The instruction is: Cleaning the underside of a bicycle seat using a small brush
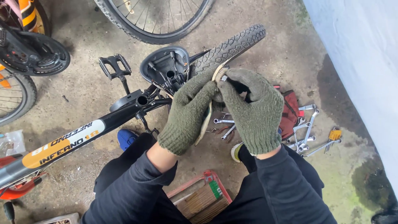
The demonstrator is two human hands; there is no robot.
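Observation:
Both my hands wear olive knit gloves. My left hand (188, 112) and my right hand (253, 110) meet at the near edge of a black treaded bicycle tyre (236, 43), pinching its pale sidewall bead (218, 74) between thumbs and fingers. The tyre runs up and right from my hands. A pale strip (204, 126) hangs down under my left palm. Just left of the tyre lies an upturned black saddle (166, 66) on an upside-down black bicycle frame (83, 135) with an orange and white panel.
Several silver spanners (306, 128) lie on the concrete beside a red tool pouch (290, 110) and a yellow key set (334, 135). A black pedal (115, 66), another wheel (157, 20), a second bicycle (25, 49), a red wooden crate (203, 197) and a white sheet (365, 62) surround me.

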